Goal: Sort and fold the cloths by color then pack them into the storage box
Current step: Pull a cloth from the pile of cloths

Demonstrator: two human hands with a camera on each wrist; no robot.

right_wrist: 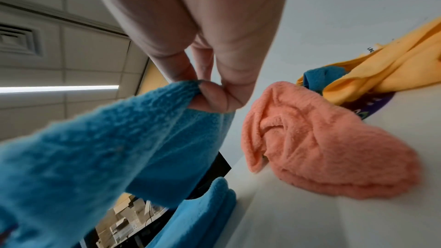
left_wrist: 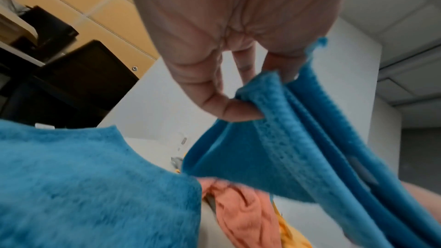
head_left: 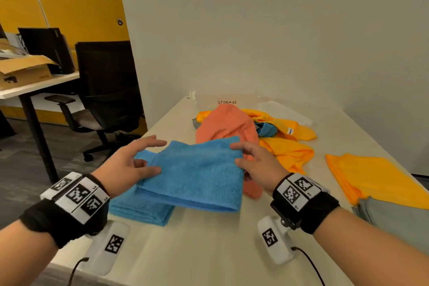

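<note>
A folded blue cloth [head_left: 197, 174] hangs between my two hands above the table. My left hand [head_left: 137, 162] pinches its left edge [left_wrist: 260, 105] between thumb and fingers. My right hand [head_left: 253, 162] pinches its right corner [right_wrist: 188, 86]. Below it on the left lies a stack of folded blue cloths [head_left: 139, 209]. Behind lies an unsorted heap: a salmon cloth [head_left: 227, 123], orange-yellow cloths [head_left: 290, 146] and a bit of blue cloth [head_left: 267, 129]. The label STORAGE [head_left: 227, 102] sits at the table's far end; the box itself I cannot make out.
Folded yellow cloths [head_left: 376, 176] and folded grey cloths [head_left: 399, 218] lie at the right table edge. Two white tagged devices [head_left: 109, 246] [head_left: 276, 239] with cables rest near the front. An office chair [head_left: 106, 90] and a desk with a cardboard box [head_left: 25, 72] stand left.
</note>
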